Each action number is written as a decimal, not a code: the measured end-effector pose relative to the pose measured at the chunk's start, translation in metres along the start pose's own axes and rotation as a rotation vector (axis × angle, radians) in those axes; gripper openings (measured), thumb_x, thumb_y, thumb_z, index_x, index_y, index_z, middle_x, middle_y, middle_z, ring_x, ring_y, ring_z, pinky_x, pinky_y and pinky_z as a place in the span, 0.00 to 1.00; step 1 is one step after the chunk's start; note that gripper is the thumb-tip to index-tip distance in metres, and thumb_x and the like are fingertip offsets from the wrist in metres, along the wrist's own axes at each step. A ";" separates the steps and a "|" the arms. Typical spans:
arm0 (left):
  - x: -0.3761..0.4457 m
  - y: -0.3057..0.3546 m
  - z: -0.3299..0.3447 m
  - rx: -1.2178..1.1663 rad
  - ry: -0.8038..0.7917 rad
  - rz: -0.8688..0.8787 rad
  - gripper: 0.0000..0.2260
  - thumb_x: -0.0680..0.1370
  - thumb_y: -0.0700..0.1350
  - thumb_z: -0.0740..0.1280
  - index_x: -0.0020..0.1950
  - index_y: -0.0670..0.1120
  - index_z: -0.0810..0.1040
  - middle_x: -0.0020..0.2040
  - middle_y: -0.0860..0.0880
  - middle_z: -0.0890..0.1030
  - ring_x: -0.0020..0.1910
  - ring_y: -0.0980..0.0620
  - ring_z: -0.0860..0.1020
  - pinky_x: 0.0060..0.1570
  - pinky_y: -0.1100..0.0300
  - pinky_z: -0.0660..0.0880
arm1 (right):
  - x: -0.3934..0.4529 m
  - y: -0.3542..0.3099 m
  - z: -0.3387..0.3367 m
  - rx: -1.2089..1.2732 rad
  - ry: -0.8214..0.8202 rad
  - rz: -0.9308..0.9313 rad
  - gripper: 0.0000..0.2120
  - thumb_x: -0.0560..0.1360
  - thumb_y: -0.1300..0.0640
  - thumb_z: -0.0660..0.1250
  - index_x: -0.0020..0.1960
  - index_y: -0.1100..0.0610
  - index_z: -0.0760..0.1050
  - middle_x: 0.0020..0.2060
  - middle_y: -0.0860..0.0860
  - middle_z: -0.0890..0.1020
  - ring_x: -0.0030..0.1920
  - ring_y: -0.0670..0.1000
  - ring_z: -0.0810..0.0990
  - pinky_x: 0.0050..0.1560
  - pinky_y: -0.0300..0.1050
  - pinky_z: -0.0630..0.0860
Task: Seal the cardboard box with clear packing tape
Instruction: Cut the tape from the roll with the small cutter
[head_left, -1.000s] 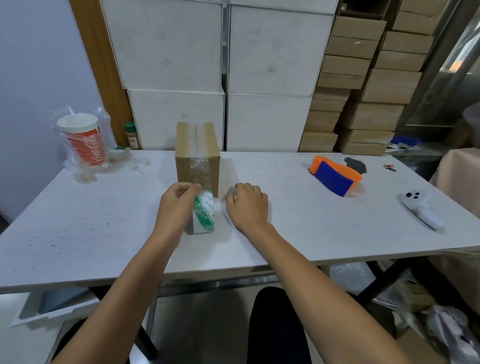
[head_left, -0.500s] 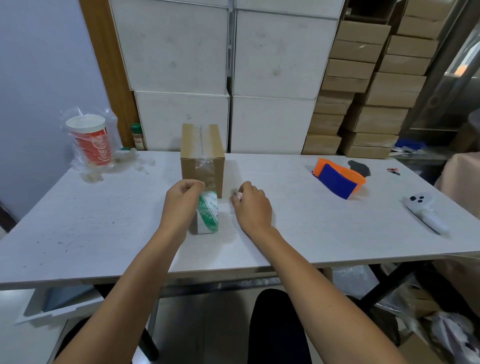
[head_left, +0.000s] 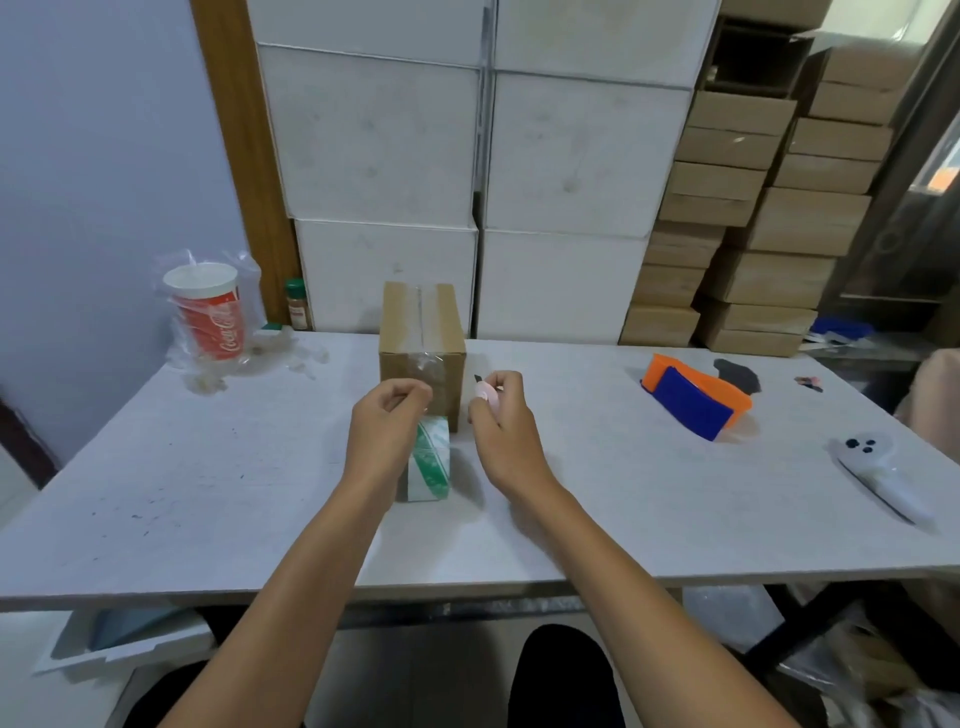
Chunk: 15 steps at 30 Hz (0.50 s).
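A small brown cardboard box (head_left: 422, 332) stands upright in the middle of the white table (head_left: 208, 493), with clear tape running along its top seam and down its front face. The tape roll (head_left: 430, 460), white with green print, stands on edge just in front of the box. My left hand (head_left: 387, 431) is above the roll with fingers pinched on the clear tape strip. My right hand (head_left: 498, 421) is lifted off the table to the right of the box, holding a small pink cutter (head_left: 487, 391) with its dark blade pointing up.
A red soda cup (head_left: 210, 312) in a plastic bag sits at the back left. An orange and blue tape dispenser (head_left: 696, 396) and a white controller (head_left: 878, 470) lie at the right. White and brown boxes are stacked behind the table.
My right hand rose from the table with the pink cutter in its fingers. My left hand lifted a little above the roll, still pinching the tape.
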<state>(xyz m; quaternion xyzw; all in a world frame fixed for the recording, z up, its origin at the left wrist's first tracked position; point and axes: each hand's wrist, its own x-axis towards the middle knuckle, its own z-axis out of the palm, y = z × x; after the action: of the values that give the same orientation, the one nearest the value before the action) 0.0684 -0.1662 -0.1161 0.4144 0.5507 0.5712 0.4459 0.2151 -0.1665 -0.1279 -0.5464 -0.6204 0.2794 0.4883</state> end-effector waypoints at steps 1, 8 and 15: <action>0.000 0.000 0.001 -0.005 0.001 0.009 0.05 0.82 0.46 0.71 0.55 0.49 0.86 0.52 0.51 0.87 0.55 0.52 0.84 0.52 0.60 0.78 | 0.002 -0.009 0.001 0.000 0.002 -0.050 0.01 0.85 0.54 0.59 0.55 0.50 0.67 0.40 0.45 0.76 0.37 0.47 0.75 0.41 0.50 0.74; -0.001 0.004 0.000 -0.064 0.000 0.048 0.05 0.83 0.45 0.71 0.51 0.49 0.86 0.50 0.50 0.89 0.51 0.51 0.88 0.49 0.62 0.83 | 0.017 -0.041 0.004 -0.150 -0.118 -0.299 0.04 0.87 0.48 0.59 0.60 0.44 0.72 0.47 0.39 0.82 0.47 0.41 0.82 0.44 0.38 0.78; 0.000 0.002 -0.004 -0.022 0.015 0.083 0.08 0.83 0.44 0.69 0.48 0.54 0.85 0.47 0.52 0.89 0.49 0.55 0.87 0.51 0.61 0.83 | 0.020 -0.028 0.013 -0.304 -0.206 -0.257 0.08 0.86 0.47 0.59 0.61 0.47 0.73 0.50 0.45 0.84 0.48 0.49 0.82 0.48 0.48 0.78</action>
<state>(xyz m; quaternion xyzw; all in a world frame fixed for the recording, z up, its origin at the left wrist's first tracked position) 0.0645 -0.1672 -0.1147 0.4277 0.5300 0.5983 0.4221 0.1938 -0.1517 -0.1019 -0.4989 -0.7664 0.1726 0.3660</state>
